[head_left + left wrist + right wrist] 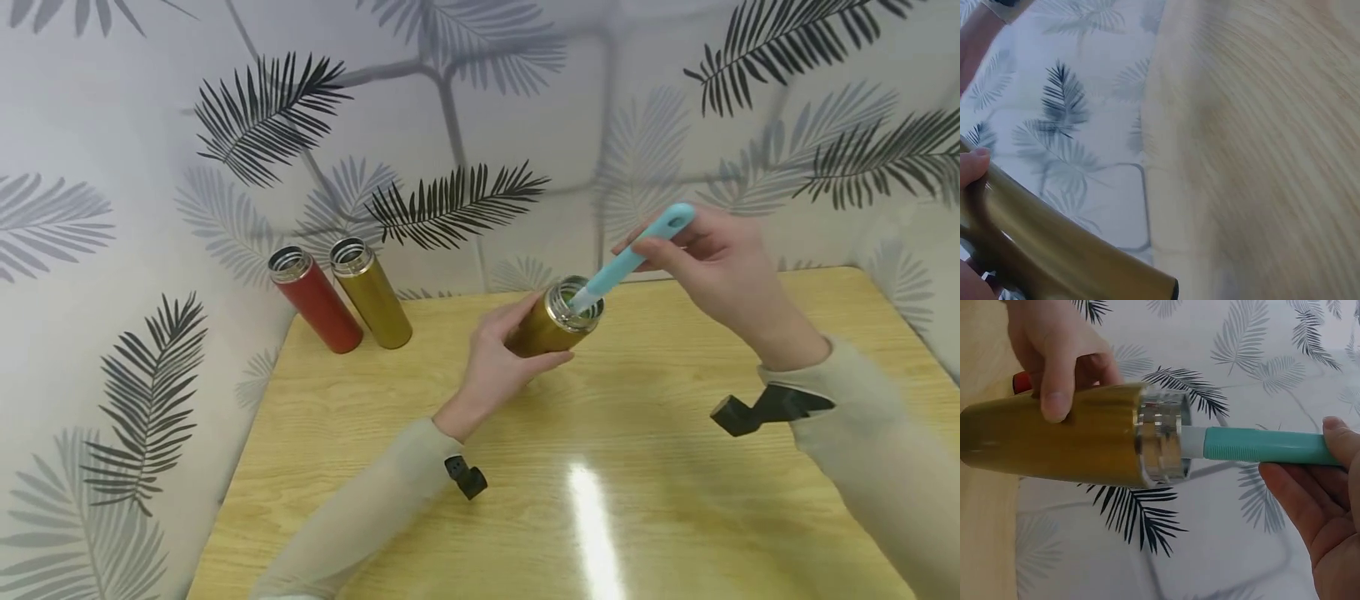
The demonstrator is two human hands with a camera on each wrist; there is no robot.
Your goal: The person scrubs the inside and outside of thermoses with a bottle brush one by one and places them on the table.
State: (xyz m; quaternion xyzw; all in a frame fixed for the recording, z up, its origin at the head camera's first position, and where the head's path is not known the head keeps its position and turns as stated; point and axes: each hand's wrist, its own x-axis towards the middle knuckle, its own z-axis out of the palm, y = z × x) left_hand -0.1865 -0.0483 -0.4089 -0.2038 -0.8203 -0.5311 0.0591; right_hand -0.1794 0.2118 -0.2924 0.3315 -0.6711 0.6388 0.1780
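My left hand grips a gold vacuum flask round its side, thumb on the near side. The flask has no lid, and its steel threaded mouth is tilted up towards my right hand. Between thumb and fingers, that hand pinches the turquoise handle of a bottle brush. The brush's pale neck enters the flask's mouth, and its head is hidden inside. In the left wrist view, the flask's gold body slants down to its dark-edged base.
A red flask and a second gold flask, both lidless, stand side by side at the table's back left. The wooden table meets a leaf-patterned wall at the back and left. A bright glare streak lies across the front.
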